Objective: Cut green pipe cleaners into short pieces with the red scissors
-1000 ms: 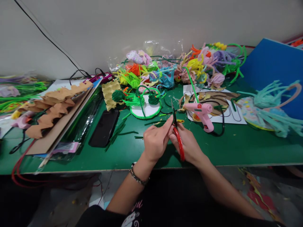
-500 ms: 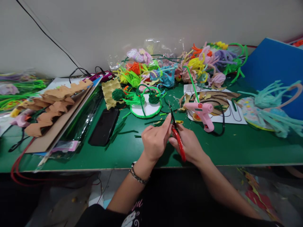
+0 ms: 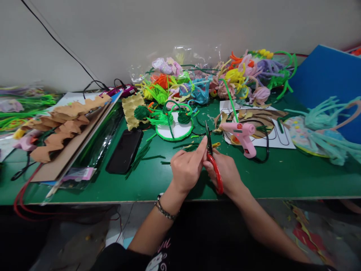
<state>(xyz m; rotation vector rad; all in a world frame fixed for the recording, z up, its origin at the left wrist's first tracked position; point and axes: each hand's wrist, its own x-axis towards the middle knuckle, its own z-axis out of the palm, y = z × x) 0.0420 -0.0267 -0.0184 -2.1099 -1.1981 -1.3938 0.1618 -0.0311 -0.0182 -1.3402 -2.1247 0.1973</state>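
Red-handled scissors are held in my right hand, their dark blades pointing up and away from me. My left hand is closed beside the blades, its index finger stretched along them; what its fingers pinch, if anything, is hidden. Beyond my hands lies a white disc edged with bright green pipe cleaner, with a dark green strand across it and green balls on top. Dark green pipe cleaner pieces are scattered left of my hands. To the right, a pink glue gun rests on white paper.
A black phone lies left of the disc. Further left are cardboard strips and plastic packets. Colourful pipe cleaner bundles line the wall. A mint-green decorated piece and a blue board stand at the right.
The scissors and both hands have shifted slightly right. The blades now point more directly away from me, close beside my left fingertip.
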